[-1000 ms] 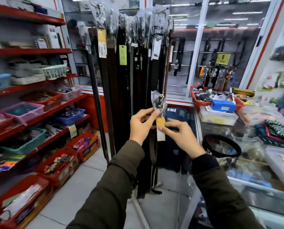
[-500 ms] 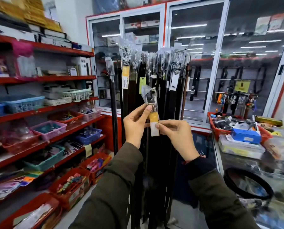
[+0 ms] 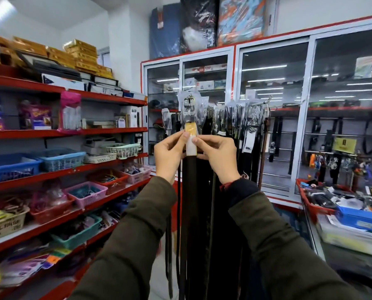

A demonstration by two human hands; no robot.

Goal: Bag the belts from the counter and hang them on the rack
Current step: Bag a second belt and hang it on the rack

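I hold a dark brown belt (image 3: pixel 189 191) upright in front of me. Its metal buckle (image 3: pixel 189 105) sits inside a clear plastic bag at the top, and a yellow and white tag (image 3: pixel 191 139) hangs below it. My left hand (image 3: pixel 170 153) pinches the belt at the tag from the left. My right hand (image 3: pixel 216 154) pinches it from the right. Just behind the belt, the rack (image 3: pixel 258 103) carries several bagged dark belts (image 3: pixel 230 131) hanging straight down.
Red shelves (image 3: pixel 107 135) with baskets and boxes line the left side. Glass display cabinets (image 3: pixel 271 109) stand behind the rack. A glass counter (image 3: pixel 332 254) at the right holds a red tray (image 3: pixel 315 207), a blue box (image 3: pixel 359 219) and papers.
Both hands have lifted the bagged belt upward, up to the level of the buckles on the rack. My view has tilted up, so the counter has dropped to the lower right.
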